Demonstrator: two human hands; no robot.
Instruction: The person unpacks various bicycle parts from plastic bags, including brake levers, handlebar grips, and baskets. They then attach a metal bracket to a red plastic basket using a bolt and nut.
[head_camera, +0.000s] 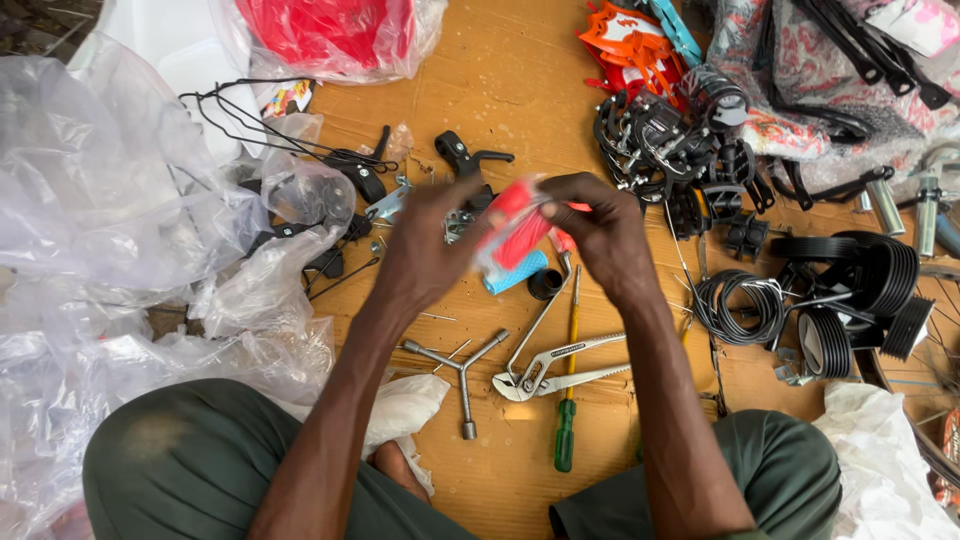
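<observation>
Both hands meet at picture centre over a cardboard sheet (500, 90) on the floor. The left hand (430, 245) and right hand (600, 235) are each closed on a red part in a clear bag (512, 235), the left at its 9 o'clock end, the right at 3 o'clock. Below, at 6 o'clock, lie a three-way wrench (462, 372), pliers (555, 368) and a green screwdriver (568, 400). A brake lever (465, 157) lies at 12 o'clock, coiled cable (735, 305) at 3, loose plastic bags (120, 220) at 9.

Glossy red plastic part (512, 235), shiny metal pliers (548, 368), matt brown cardboard (520, 90).
</observation>
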